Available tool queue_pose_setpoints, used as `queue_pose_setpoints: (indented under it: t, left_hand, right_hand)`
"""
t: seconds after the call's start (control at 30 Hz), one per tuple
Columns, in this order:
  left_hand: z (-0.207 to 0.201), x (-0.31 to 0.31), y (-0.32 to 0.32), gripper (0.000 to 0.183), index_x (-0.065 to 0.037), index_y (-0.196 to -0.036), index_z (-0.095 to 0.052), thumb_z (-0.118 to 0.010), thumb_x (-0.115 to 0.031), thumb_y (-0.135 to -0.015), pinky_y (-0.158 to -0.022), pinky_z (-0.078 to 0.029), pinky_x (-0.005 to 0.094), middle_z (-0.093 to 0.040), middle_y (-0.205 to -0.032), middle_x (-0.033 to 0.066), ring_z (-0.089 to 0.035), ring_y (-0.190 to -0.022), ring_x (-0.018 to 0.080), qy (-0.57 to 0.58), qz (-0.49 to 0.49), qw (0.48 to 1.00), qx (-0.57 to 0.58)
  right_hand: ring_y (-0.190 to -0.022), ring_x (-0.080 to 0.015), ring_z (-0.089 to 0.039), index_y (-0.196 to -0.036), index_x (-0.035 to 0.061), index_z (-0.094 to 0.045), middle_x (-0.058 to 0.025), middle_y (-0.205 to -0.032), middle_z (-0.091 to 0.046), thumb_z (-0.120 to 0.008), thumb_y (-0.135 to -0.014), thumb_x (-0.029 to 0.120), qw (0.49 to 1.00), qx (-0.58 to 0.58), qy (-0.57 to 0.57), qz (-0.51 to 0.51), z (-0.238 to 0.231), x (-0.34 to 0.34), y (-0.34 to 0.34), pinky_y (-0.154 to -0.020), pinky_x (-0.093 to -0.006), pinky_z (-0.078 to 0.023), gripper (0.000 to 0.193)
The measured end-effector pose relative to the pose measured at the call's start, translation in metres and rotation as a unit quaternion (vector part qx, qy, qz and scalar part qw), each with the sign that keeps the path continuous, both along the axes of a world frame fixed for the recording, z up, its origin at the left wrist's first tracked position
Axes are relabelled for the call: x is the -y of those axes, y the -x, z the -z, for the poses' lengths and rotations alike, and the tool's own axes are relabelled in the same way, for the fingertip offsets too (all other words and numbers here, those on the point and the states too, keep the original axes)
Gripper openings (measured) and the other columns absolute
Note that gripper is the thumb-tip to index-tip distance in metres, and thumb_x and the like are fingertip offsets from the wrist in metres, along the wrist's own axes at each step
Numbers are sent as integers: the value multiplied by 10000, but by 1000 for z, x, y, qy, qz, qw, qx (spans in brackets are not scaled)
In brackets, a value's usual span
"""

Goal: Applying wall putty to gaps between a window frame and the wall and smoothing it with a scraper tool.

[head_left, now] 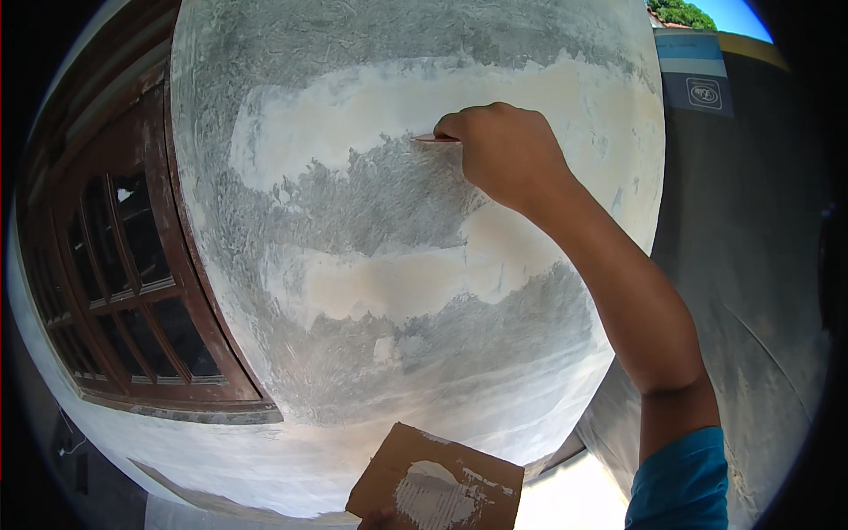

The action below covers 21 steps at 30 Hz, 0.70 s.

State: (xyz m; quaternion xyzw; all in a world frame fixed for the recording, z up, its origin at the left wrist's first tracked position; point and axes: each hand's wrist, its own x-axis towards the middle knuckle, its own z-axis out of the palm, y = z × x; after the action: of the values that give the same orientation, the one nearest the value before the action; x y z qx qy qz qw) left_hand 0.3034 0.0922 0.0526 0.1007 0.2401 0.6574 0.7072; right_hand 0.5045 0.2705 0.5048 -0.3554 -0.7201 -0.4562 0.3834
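Observation:
My right hand point(511, 152) is closed around a thin, flat putty scraper point(431, 139), whose edge lies against the grey wall point(380, 199). Most of the scraper is hidden behind my fingers. Pale cream putty point(353, 102) covers an upper band of the wall, with a second uneven band point(397, 278) lower down. At the bottom edge, my left hand point(378, 519) grips a brown board point(389, 459) that looks like cardboard. Only a few of its fingers show. A smeared heap of white putty point(428, 496) sits on that board.
A dark brown wooden window point(132, 265) with glass panes is set in the wall at the left. Dark sheeting point(742, 221) hangs at the right, near a printed blue and white panel point(693, 75). Green leaves point(685, 13) show at the top right.

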Motion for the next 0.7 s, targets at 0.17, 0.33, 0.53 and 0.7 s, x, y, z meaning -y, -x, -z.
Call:
queue_pose_setpoints:
  t: [0.17,0.33,0.53,0.7]
  left_hand:
    - [-2,-1,-1,311,-168,-670,-453,-486,-251,-968,-544,-364,328,-420,-574,-1,-412,-526,157,-33,18,999,-38]
    - [3,-1,1,321,-164,-675,-451,-490,-271,-975,-536,-351,333,-408,-571,3,-417,-532,160,-68,21,997,-17]
    - [-4,1,6,398,-168,-662,-412,-478,-384,-989,-524,-329,318,-386,-580,-14,-393,-536,134,-119,33,989,-86]
    - [-3,12,3,411,-179,-657,-395,-494,-413,-980,-524,-332,309,-371,-589,-33,-378,-523,121,-116,12,990,-83]
  right_hand:
    - [-848,-311,-698,-1005,141,-760,-119,-940,-733,-566,-822,47,995,-83,-53,-24,-62,4,-7,-728,-402,-560,283]
    - [-820,-259,-690,-901,86,-723,-81,-868,-722,-593,-802,38,996,-16,-85,35,-6,-3,31,-683,-398,-548,170]
    - [-782,-243,-680,-857,68,-696,-62,-856,-718,-608,-786,4,995,8,-30,-97,109,4,6,-660,-358,-538,129]
    - [-742,-244,-668,-879,100,-723,-47,-821,-712,-615,-880,108,991,-65,-48,-104,81,11,-8,-649,-350,-522,108]
